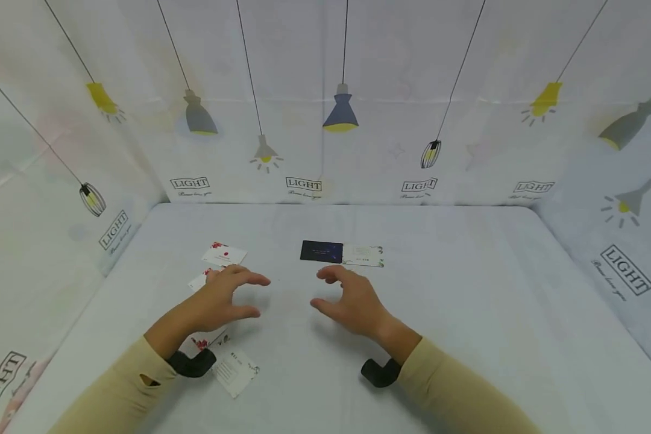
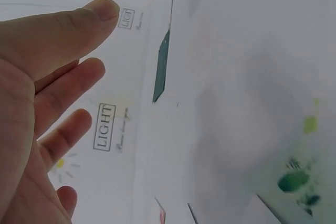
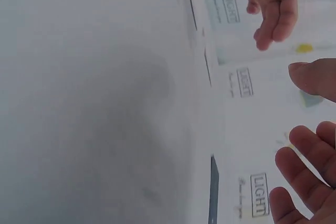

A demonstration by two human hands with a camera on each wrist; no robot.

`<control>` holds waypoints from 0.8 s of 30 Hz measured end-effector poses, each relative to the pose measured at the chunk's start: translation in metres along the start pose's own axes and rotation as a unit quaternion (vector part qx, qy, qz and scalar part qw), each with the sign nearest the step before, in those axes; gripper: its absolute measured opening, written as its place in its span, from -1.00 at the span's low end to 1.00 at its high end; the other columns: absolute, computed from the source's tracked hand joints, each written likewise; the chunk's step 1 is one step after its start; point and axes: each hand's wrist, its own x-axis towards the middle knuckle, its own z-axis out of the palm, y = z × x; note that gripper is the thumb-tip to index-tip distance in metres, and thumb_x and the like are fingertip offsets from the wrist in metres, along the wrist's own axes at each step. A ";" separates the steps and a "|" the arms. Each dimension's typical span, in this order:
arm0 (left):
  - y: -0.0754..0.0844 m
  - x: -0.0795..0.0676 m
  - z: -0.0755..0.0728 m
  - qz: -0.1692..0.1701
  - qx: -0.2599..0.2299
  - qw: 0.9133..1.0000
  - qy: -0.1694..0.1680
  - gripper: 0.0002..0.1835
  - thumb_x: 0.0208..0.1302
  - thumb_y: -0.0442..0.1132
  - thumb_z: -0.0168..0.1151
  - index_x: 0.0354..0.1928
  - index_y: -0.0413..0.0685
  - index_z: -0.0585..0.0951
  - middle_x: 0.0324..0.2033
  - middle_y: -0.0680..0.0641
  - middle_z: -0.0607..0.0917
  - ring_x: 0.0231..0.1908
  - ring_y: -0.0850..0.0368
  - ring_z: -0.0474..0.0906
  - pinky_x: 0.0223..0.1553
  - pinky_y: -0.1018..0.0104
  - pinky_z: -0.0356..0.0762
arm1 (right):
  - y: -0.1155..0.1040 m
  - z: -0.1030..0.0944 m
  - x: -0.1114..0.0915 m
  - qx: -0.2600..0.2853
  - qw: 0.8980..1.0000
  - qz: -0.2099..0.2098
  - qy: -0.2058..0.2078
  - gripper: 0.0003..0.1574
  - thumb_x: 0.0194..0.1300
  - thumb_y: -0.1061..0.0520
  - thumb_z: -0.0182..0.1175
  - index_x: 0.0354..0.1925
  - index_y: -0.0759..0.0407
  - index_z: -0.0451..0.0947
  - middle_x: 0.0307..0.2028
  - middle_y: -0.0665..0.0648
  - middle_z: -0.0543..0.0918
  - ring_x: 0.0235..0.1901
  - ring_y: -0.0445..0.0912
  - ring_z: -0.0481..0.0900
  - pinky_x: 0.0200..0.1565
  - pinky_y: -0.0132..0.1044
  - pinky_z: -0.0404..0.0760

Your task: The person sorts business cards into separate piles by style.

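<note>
Both hands hover over the white table with nothing in them. My left hand (image 1: 217,301) has thumb and fingers spread apart, pointing right. Facing it across a gap, my right hand (image 1: 355,301) has its fingers loosely bent. Beyond the right hand lie a dark blue card (image 1: 321,251) and a white card with a leafy edge (image 1: 363,255), side by side. Near the left hand is a white card with red flowers (image 1: 225,254); a similar card (image 1: 198,282) is partly hidden behind that hand. Closer in, a red-flowered card (image 1: 208,339) sits by a white printed card (image 1: 235,371).
The table (image 1: 466,289) is covered in white cloth. Behind it and at both sides hangs a white curtain (image 1: 380,150) printed with lamps. A black curved piece shows at each wrist, at the left sleeve (image 1: 192,364) and at the right sleeve (image 1: 381,373).
</note>
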 end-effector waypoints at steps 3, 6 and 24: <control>-0.002 -0.022 -0.004 -0.025 -0.003 1.000 -0.004 -0.45 0.12 -0.14 0.53 0.20 0.13 0.62 0.13 0.10 0.56 0.24 -0.05 0.29 0.09 -0.17 0.19 | -0.018 0.013 -0.005 -0.005 1.000 -0.009 -0.028 -0.39 0.21 0.02 0.44 0.16 0.22 0.52 0.04 0.12 0.65 0.01 -0.02 0.58 0.06 -0.02 0.52; -0.005 -0.041 -0.006 -0.057 -0.004 0.998 -0.014 -0.42 0.08 -0.11 0.55 0.19 0.20 0.61 0.14 0.08 0.54 0.21 -0.09 0.26 0.01 -0.10 0.27 | -0.032 0.028 -0.010 -0.014 0.998 -0.009 -0.059 -0.35 0.22 -0.03 0.43 0.19 0.19 0.51 0.05 0.07 0.64 0.01 -0.05 0.57 0.04 -0.08 0.53; -0.029 -0.087 0.022 -0.082 0.000 0.996 -0.033 -0.40 0.03 -0.12 0.56 0.18 0.25 0.63 0.24 -0.11 0.49 0.34 -0.20 0.22 0.17 -0.28 -0.10 | -0.066 0.086 -0.027 -0.035 0.986 0.014 -0.163 -0.31 0.14 -0.17 0.46 0.17 0.04 0.53 -0.01 -0.15 0.64 -0.06 -0.25 0.54 -0.03 -0.32 0.49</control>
